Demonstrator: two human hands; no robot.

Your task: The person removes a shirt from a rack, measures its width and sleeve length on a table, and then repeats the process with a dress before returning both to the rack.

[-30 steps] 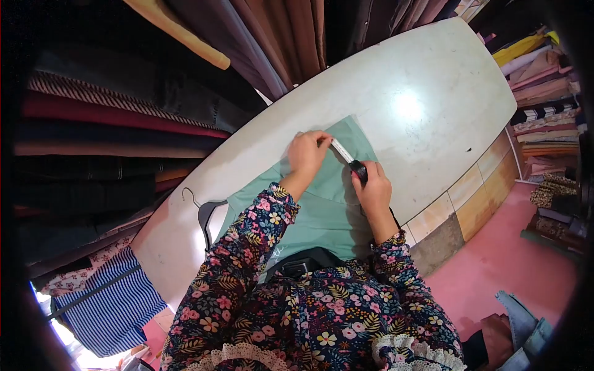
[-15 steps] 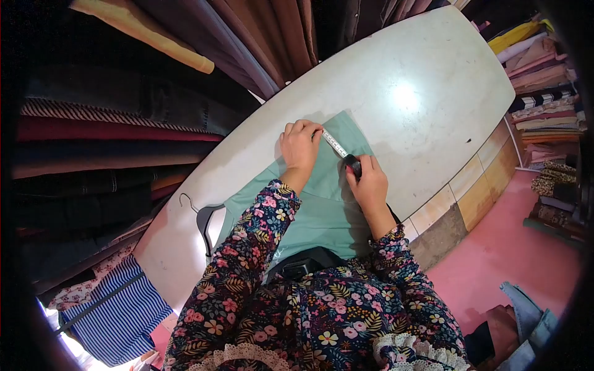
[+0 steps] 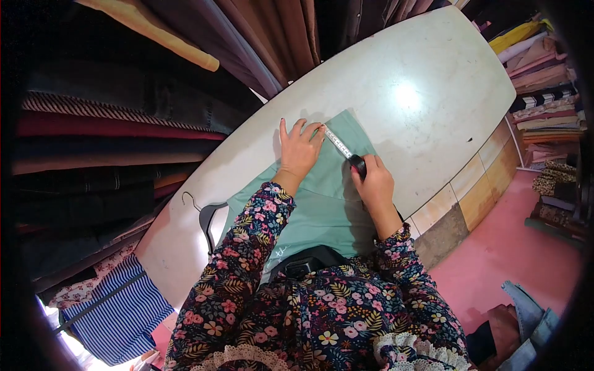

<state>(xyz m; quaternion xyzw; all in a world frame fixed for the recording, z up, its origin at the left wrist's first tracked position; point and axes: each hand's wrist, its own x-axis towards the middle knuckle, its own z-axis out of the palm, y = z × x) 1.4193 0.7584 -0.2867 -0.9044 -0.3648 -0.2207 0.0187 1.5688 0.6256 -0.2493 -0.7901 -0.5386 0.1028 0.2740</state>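
Note:
A green garment (image 3: 309,204) with white lettering near my body lies flat on the white table. Across its far part, a tape measure (image 3: 339,146) is stretched with its white blade out. My right hand (image 3: 376,182) grips the black case. At the blade's far end, my left hand (image 3: 299,150) holds the tip between thumb and a finger, its other fingers lifted and spread. Left of the garment rests a black hanger (image 3: 207,216) with a metal hook, partly beside my left sleeve.
The white table (image 3: 445,68) extends to the far right. Hanging clothes (image 3: 266,37) crowd its far left edge. Folded clothes (image 3: 547,105) are stacked at the right, a striped blue cloth (image 3: 117,315) lies lower left, and denim pieces (image 3: 526,315) sit on the pink floor.
My right hand has shifted slightly right and nearer with the case, lengthening the visible blade a little. The outer fingers of my left hand have spread and lifted.

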